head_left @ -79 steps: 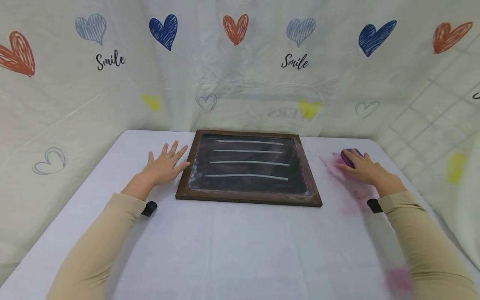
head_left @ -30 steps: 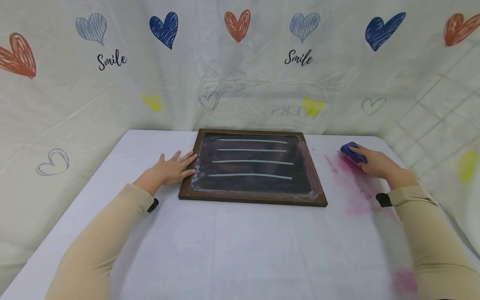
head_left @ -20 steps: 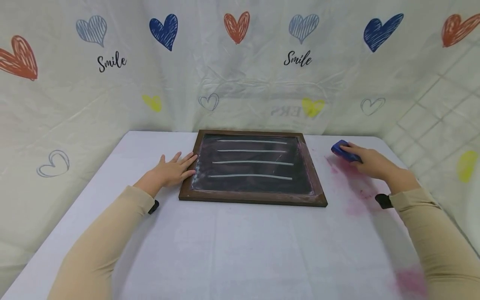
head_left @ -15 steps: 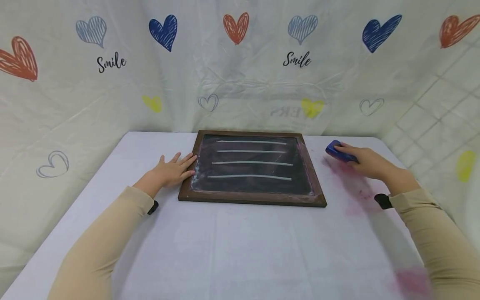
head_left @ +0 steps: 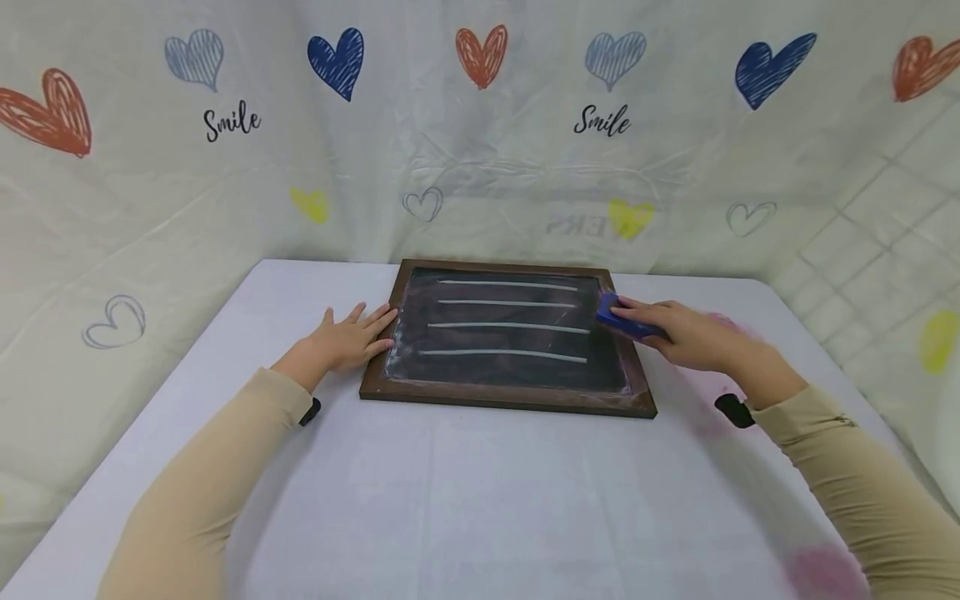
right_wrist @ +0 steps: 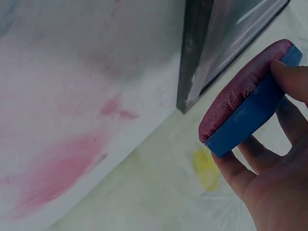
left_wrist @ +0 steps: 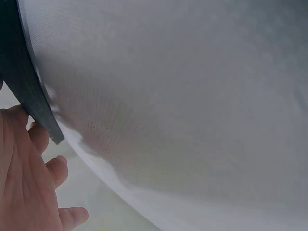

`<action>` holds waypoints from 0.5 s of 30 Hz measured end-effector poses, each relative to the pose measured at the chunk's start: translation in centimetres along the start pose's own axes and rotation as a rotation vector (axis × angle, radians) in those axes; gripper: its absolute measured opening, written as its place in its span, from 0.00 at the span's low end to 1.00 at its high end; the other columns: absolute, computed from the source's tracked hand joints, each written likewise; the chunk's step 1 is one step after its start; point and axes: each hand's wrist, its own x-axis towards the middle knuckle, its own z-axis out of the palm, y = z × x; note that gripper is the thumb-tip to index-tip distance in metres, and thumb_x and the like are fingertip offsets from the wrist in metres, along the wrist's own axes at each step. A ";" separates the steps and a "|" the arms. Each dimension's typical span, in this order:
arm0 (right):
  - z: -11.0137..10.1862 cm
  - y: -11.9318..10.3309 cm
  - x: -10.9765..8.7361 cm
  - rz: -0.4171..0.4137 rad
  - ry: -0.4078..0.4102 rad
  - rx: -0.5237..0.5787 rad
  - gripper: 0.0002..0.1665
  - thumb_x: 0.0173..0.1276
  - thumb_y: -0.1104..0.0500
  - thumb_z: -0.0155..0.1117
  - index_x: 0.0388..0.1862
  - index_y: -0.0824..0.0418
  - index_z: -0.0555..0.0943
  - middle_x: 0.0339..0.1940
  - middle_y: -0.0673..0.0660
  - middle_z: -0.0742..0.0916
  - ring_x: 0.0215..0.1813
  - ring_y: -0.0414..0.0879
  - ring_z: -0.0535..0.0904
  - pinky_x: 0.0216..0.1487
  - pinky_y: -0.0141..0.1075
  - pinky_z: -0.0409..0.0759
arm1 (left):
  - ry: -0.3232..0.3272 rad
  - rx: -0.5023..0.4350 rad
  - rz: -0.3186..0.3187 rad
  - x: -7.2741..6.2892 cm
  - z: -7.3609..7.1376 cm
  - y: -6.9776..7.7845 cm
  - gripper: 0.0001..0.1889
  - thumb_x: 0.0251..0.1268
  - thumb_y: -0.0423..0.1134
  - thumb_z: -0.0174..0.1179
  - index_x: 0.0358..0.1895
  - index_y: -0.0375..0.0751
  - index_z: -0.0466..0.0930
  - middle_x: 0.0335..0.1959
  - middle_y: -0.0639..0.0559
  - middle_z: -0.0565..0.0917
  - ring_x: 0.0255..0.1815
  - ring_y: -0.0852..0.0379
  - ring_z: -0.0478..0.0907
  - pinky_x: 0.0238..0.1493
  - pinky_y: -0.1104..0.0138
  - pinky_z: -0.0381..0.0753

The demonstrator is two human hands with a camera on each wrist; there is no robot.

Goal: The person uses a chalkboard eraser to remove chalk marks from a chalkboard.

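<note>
A blackboard (head_left: 510, 375) in a brown wooden frame lies on the white-covered table, with several pale chalk lines across it. My left hand (head_left: 341, 343) is spread flat, its fingertips resting on the board's left frame; the left wrist view shows those fingers (left_wrist: 41, 137) along the frame's dark edge (left_wrist: 36, 96). In my right hand (head_left: 690, 333) I grip a blackboard eraser (head_left: 626, 321), held over the board's upper right frame. Seen from the right wrist, the eraser (right_wrist: 250, 115) has a blue back and a pink-stained pad, pinched between thumb and fingers, tilted and apart from the board.
Pink chalk dust (head_left: 705, 392) smears the tablecloth right of the board, and another pink patch (head_left: 825, 571) lies near the front right. A white curtain (head_left: 480, 167) printed with hearts hangs behind the table (head_left: 480, 500).
My right hand took hold of the eraser, lifted it off the table at the right and carried it left to the board. My left hand came to rest on the frame.
</note>
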 end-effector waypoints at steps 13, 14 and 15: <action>3.0 -3.0 2.3 -0.059 -0.085 0.071 0.37 0.65 0.79 0.63 0.74 0.65 0.73 0.77 0.68 0.70 0.65 0.67 0.75 0.61 0.62 0.75 | 0.002 -0.010 0.000 0.1 0.2 -0.1 0.37 0.84 0.62 0.35 0.85 0.49 0.40 0.85 0.48 0.43 0.83 0.36 0.39 0.71 0.28 0.33; 3.1 -3.1 2.5 -0.077 -0.079 0.072 0.37 0.64 0.79 0.63 0.73 0.66 0.74 0.76 0.69 0.71 0.65 0.67 0.75 0.61 0.62 0.75 | 0.001 -0.008 -0.001 0.1 0.2 -0.2 0.37 0.84 0.62 0.35 0.85 0.49 0.40 0.85 0.48 0.42 0.83 0.36 0.39 0.71 0.28 0.33; 3.2 -3.2 2.7 -0.090 -0.082 0.073 0.37 0.64 0.79 0.63 0.73 0.66 0.74 0.76 0.69 0.71 0.65 0.67 0.75 0.61 0.62 0.75 | -0.001 -0.005 -0.005 0.1 0.3 -0.2 0.38 0.84 0.62 0.35 0.85 0.49 0.40 0.85 0.49 0.42 0.83 0.36 0.39 0.71 0.28 0.33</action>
